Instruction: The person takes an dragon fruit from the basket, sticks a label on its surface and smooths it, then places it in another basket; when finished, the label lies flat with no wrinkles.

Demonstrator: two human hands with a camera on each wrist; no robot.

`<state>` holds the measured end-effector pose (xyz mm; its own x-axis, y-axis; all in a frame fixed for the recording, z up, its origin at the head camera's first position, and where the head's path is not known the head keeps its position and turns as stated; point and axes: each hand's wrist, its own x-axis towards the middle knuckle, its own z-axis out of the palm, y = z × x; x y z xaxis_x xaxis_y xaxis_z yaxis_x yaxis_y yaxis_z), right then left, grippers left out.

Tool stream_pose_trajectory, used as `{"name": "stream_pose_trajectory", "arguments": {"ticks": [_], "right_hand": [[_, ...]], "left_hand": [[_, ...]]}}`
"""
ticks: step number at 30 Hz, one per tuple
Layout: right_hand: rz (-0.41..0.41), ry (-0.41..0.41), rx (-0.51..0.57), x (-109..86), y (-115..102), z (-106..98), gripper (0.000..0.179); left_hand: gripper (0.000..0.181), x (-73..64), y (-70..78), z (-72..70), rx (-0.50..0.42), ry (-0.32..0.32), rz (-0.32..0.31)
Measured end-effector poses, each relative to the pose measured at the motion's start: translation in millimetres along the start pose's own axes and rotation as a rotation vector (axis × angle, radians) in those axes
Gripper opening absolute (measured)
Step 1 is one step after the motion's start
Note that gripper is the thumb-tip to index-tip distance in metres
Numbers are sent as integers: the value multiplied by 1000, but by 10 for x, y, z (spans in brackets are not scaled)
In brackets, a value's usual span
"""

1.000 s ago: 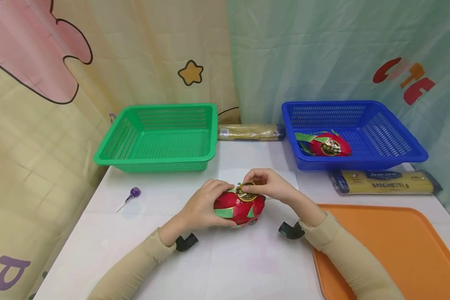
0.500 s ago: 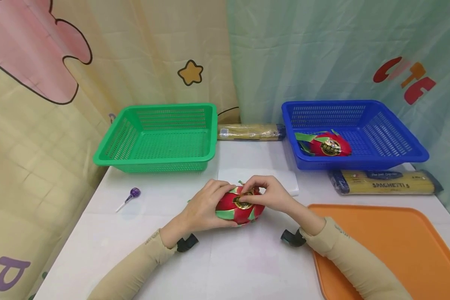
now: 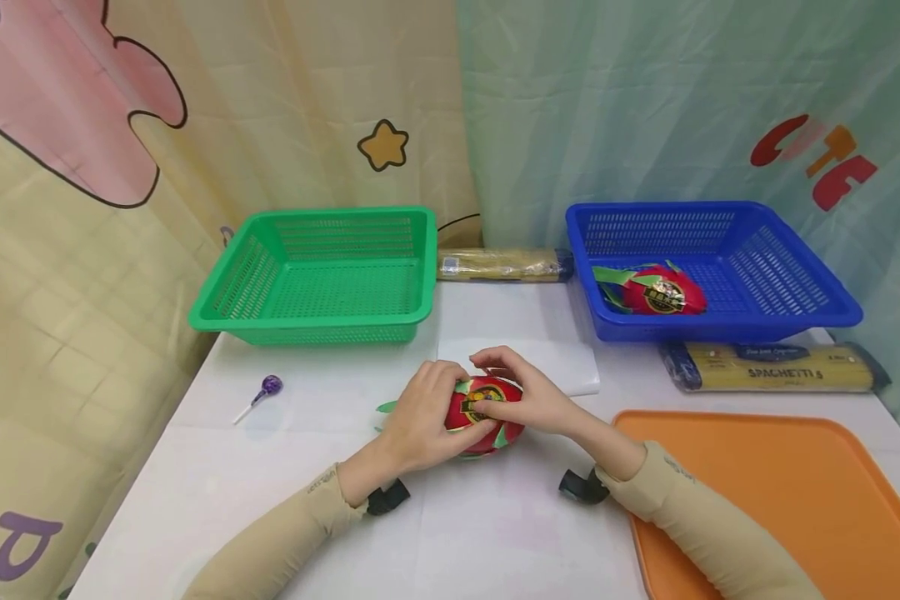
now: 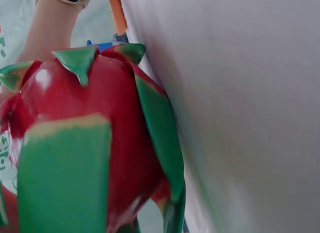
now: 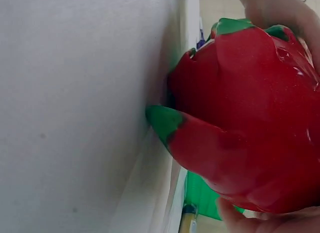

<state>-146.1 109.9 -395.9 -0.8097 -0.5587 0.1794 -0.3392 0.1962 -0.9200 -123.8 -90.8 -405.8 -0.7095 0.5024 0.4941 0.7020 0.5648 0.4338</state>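
Observation:
A red dragon fruit (image 3: 508, 435) with green scale tips lies on its side at the middle of the table. My left hand (image 3: 420, 421) grips its left end, thumb along the near side and fingers over the top. The right hand (image 3: 536, 400) curls over the fruit from the right, thumb on the black-and-gold round sticker (image 3: 470, 407), index finger bent at the far side. The left wrist view shows the dragon fruit (image 4: 115, 113) close up with its large scales. Its smooth red end fills the right wrist view, fingers wrapping the dragon fruit (image 5: 250, 113) at the edges.
A green basket (image 3: 311, 327) stands at the back left. In the blue basket (image 3: 727, 321) at the back right lies another dragon fruit (image 3: 678, 292). Spaghetti packs (image 3: 780, 368) (image 3: 502, 264) lie nearby. There are also a lollipop (image 3: 270, 386), a white sheet (image 3: 570, 367) and an orange tray (image 3: 750, 483).
The right hand has gone from pinching at the sticker's upper edge to lying over the fruit with its thumb on the sticker. The left hand has shifted slightly right, its thumb further across.

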Motion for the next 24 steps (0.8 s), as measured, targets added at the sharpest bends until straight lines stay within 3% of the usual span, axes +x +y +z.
{"name": "stream_pose_trajectory", "arguments": {"ticks": [5, 9, 18, 24], "right_hand": [[87, -40, 18, 16, -33, 52, 53], [101, -15, -11, 18, -37, 93, 43], [42, 60, 1, 23, -29, 131, 26], [-6, 60, -2, 16, -14, 147, 24]], "left_hand": [[51, -2, 11, 15, -39, 37, -13], [54, -10, 14, 14, -72, 37, -24], [56, -16, 12, 18, -119, 30, -39], [31, -15, -6, 48, -145, 56, -45]]}}
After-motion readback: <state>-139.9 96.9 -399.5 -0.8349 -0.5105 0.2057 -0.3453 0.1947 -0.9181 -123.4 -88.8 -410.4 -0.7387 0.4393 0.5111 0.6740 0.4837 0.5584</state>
